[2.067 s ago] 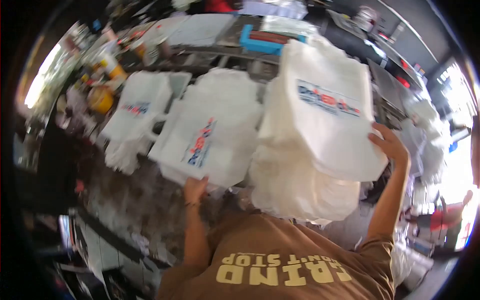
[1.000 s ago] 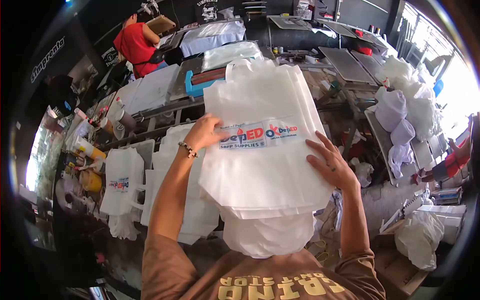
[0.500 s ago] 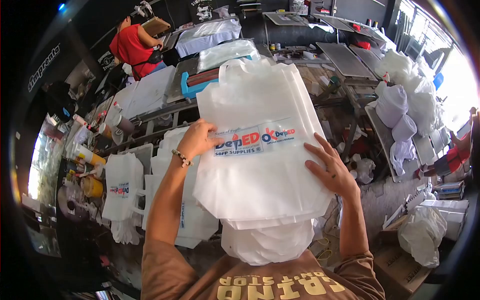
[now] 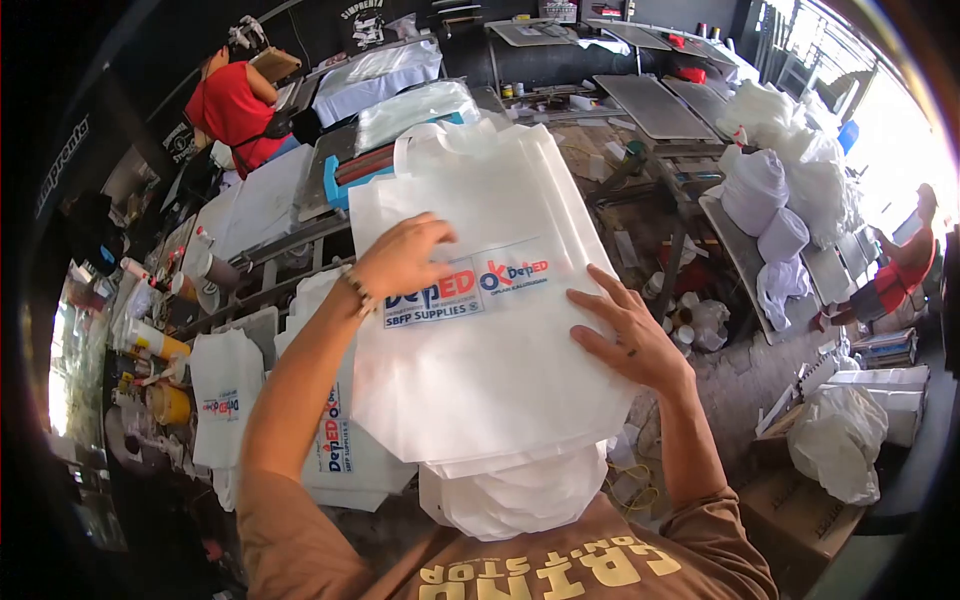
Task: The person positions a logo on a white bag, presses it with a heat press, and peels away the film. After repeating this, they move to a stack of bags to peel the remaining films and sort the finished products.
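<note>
Pressing flat on the bag stack (image 4: 470, 370), left hand (image 4: 405, 258) fingers spread, right hand (image 4: 625, 340) open-palmed

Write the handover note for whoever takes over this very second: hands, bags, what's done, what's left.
Left hand: flat on the top bag, beside the printed label.
Right hand: spread on the stack of white bags, right edge.
Stack sits close above the brown shirt, label up, handles away.
Done: these bags look printed and gathered.
Left: stack not yet set down; more printed bags lie lower left.
</note>
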The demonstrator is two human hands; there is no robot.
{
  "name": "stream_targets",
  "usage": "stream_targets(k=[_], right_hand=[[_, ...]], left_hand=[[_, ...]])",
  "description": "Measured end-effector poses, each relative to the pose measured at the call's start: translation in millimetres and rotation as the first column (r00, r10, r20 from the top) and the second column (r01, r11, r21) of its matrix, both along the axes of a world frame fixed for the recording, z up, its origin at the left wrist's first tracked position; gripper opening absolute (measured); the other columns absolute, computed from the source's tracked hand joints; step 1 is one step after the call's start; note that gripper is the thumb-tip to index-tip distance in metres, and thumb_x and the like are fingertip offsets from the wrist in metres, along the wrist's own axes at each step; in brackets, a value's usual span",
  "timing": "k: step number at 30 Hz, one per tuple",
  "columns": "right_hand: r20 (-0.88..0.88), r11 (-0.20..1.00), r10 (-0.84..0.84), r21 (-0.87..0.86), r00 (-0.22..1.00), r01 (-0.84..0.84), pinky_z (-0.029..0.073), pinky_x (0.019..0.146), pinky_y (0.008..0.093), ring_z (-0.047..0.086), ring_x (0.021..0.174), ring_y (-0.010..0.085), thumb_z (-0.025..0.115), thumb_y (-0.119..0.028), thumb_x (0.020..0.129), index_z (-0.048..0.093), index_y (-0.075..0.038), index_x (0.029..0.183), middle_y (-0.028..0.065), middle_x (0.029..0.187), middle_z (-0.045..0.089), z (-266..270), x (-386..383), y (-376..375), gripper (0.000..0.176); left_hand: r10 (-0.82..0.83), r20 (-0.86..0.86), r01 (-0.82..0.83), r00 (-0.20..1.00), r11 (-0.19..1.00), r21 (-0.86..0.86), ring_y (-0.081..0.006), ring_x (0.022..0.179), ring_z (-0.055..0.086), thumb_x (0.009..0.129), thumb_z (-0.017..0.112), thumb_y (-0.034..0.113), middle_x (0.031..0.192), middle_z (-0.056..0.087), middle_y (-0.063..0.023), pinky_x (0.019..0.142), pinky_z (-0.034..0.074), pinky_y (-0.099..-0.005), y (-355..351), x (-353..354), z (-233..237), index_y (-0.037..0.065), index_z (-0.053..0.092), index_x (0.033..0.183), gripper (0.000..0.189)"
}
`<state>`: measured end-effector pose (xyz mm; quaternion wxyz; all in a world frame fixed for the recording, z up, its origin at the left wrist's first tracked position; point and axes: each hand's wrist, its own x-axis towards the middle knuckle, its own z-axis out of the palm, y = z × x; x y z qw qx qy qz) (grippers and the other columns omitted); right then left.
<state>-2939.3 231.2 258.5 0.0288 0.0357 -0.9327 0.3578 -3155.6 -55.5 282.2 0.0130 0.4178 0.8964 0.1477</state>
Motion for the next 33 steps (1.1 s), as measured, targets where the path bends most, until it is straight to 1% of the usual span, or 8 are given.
stream_targets(k=[3,5,11,15,23,24,26,33], right_hand=[[0.021,1.0,-0.001,0.018,1.0,0.001,0.033,0.115,0.0476,0.039,0.14,0.0415,0.066,-0.033,0.093,0.061,-0.014,0.137,0.019,0.159,0.034,-1,-1,0,0.048],[-0.02,0.998,0.007,0.055,1.0,-0.006,0.034,0.114,0.0477,0.041,0.138,0.0413,0.067,-0.034,0.093,0.06,-0.015,0.139,0.0191,0.158,0.035,-6,1,0,0.05],[-0.027,1.0,0.005,-0.024,1.0,-0.005,0.035,0.114,0.0475,0.042,0.137,0.0418,0.067,-0.035,0.093,0.059,-0.016,0.139,0.0189,0.158,0.034,-15,1,3,0.05],[-0.043,0.999,-0.005,-0.038,0.999,0.003,0.035,0.113,0.0476,0.043,0.136,0.0421,0.067,-0.035,0.093,0.059,-0.016,0.139,0.0188,0.158,0.034,-18,3,4,0.051],[-0.1,1.0,-0.021,-0.019,0.995,0.02,0.04,0.11,0.0467,0.049,0.128,0.0407,0.066,-0.041,0.093,0.062,-0.016,0.136,0.0157,0.157,0.038,-21,3,4,0.05],[-0.099,1.0,-0.023,-0.02,0.995,0.021,0.04,0.11,0.0467,0.049,0.128,0.0407,0.066,-0.041,0.093,0.062,-0.016,0.136,0.0157,0.157,0.038,-21,4,5,0.05],[-0.091,1.0,-0.019,-0.011,0.996,0.018,0.041,0.109,0.0461,0.049,0.128,0.0403,0.066,-0.041,0.093,0.062,-0.016,0.136,0.0155,0.156,0.038,-19,3,5,0.05],[-0.058,0.999,-0.032,0.007,0.998,0.032,0.043,0.109,0.0449,0.049,0.129,0.0392,0.067,-0.04,0.092,0.062,-0.017,0.136,0.0144,0.157,0.038,-19,1,3,0.05]], left_hand=[[-0.249,0.11,0.235,0.962,0.964,0.128,-0.0298,0.1,0.064,0.079,0.078,0.023,0.112,0.061,-0.0158,0.09,0.052,-0.0394,57,-11,-13,0.001,0.064,0.119,0.048],[-0.311,-0.05,0.314,0.949,0.945,0.092,-0.0305,0.101,0.063,0.078,0.074,0.02,0.115,0.058,-0.0152,0.092,0.052,-0.0388,81,-15,-26,0.002,0.062,0.127,0.054],[-0.307,0.259,0.294,0.916,0.952,0.088,-0.026,0.095,0.062,0.079,0.069,0.012,0.109,0.056,-0.0133,0.09,0.053,-0.0348,104,-14,-30,0.004,0.063,0.128,0.05],[-0.311,0.319,0.281,0.895,0.95,0.137,-0.0238,0.094,0.063,0.079,0.069,0.01,0.107,0.057,-0.0121,0.086,0.054,-0.0331,107,-18,-27,0.004,0.065,0.122,0.044],[-0.304,0.119,0.279,0.945,0.942,0.188,-0.0248,0.086,0.066,0.08,0.073,0.007,0.093,0.064,-0.0082,0.081,0.053,-0.0377,109,-13,-14,0.003,0.069,0.088,0.01],[-0.305,0.12,0.28,0.945,0.942,0.187,-0.0248,0.086,0.066,0.08,0.073,0.007,0.093,0.064,-0.0082,0.081,0.053,-0.0377,106,-10,-14,0.003,0.069,0.088,0.01],[-0.423,-0.237,0.47,0.874,0.861,0.197,-0.0254,0.084,0.064,0.077,0.074,0.005,0.09,0.064,-0.0056,0.078,0.051,-0.0374,95,-3,-16,0.004,0.068,0.08,0.007],[-0.436,-0.326,0.504,0.839,0.848,0.165,-0.024,0.08,0.061,0.068,0.073,-0.003,0.089,0.064,-0.004,0.074,0.051,-0.0362,42,29,-7,0.006,0.066,0.076,0.013]])
